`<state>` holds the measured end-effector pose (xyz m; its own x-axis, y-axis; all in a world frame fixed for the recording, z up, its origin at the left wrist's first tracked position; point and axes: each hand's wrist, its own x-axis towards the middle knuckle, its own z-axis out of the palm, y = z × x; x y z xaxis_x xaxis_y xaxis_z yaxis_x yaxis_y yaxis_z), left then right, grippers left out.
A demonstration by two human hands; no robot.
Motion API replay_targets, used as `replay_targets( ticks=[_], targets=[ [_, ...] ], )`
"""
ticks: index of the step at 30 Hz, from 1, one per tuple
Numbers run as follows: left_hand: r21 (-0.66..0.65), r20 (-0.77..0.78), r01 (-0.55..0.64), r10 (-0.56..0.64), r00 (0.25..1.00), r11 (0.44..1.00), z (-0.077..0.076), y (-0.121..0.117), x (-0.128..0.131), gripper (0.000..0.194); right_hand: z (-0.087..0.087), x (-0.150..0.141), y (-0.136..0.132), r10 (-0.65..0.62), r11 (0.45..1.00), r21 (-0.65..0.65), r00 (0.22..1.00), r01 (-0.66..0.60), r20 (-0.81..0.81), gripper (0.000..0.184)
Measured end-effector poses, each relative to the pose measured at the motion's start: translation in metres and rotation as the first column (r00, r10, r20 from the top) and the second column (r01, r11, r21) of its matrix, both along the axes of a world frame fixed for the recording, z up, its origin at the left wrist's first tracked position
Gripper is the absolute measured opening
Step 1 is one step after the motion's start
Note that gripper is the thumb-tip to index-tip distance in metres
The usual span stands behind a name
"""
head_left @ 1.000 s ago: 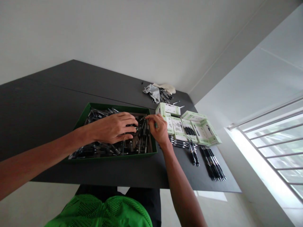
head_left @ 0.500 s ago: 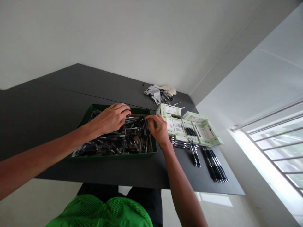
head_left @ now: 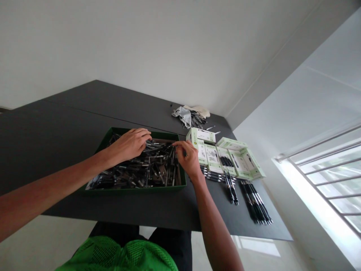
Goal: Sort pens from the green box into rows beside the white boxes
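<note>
A green box full of loose dark pens sits in front of me on the dark table. My left hand is over the box's far middle, its fingers loosely curved and apart from the thumb, the tips down near the pens. At the box's far right corner is my right hand, index finger reaching over the rim and thumb bent beneath. A dark pen end shows at its fingertips; the rest of that pen merges with the pile.
Pale green and white cartons stand right of the box, one lying open. Sorted pens lie before them: a pair and a larger row. Farther back are a grey cloth, a cream cloth and more pens.
My left hand has shifted slightly left over the pens. My right hand stays at the box's right corner in nearly the same pose. The view has tilted slightly.
</note>
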<state>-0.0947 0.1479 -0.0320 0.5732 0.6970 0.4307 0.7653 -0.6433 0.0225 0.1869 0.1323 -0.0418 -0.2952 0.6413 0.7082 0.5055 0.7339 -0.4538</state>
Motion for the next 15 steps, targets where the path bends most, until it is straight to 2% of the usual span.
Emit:
replay_targets(
  ticks=[6,15],
  targets=[
    [-0.018,-0.022,0.025,-0.025,0.999,1.0,0.0,0.0001,0.0012,0.038,-0.0018,-0.0005,0.0005,0.01,1.0,0.006,1.0,-0.01,-0.008,0.028],
    [-0.178,-0.069,0.053,-0.066,0.995,0.983,-0.0055,0.0014,0.0007,0.049,-0.0001,-0.0006,0.0002,0.011,1.0,-0.027,1.0,-0.011,0.0,0.028]
  ],
)
